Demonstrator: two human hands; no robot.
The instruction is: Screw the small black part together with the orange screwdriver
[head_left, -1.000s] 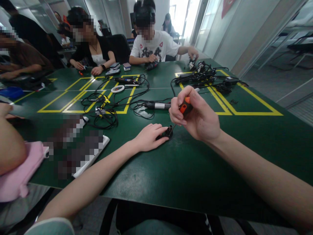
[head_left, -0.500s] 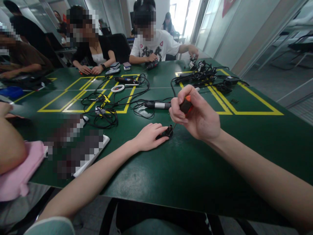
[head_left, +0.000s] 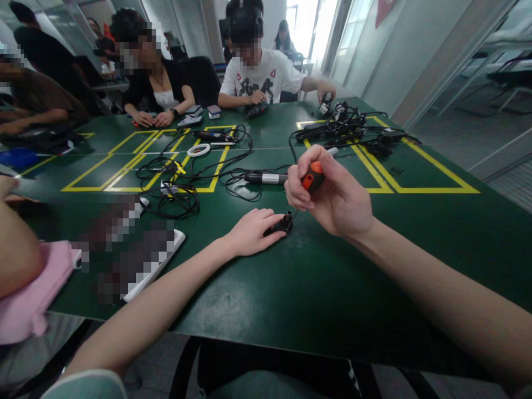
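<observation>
My right hand (head_left: 328, 188) is wrapped round the orange and dark handle of a screwdriver (head_left: 314, 176). The thin shaft slants down to a small black part (head_left: 286, 223) on the green table; whether the tip sits in a screw is too small to tell. This part is round at its base, with a short upright tube on top. My left hand (head_left: 257, 231) lies low over the table, its thumb and fingers closed round the part's left side and pressing it down. The palm hides some of the part.
Coiled black cables (head_left: 174, 194) and a black and silver pen-shaped tool (head_left: 266, 178) lie beyond my hands. A heap of black cables (head_left: 341, 130) is at the back right. Two phone-like objects, blurred out, lie left of my forearm. Several people sit round the green table (head_left: 374, 293).
The screwdriver handle has turned in my right hand, so more of its orange side shows. My left hand and the black part have stayed in place.
</observation>
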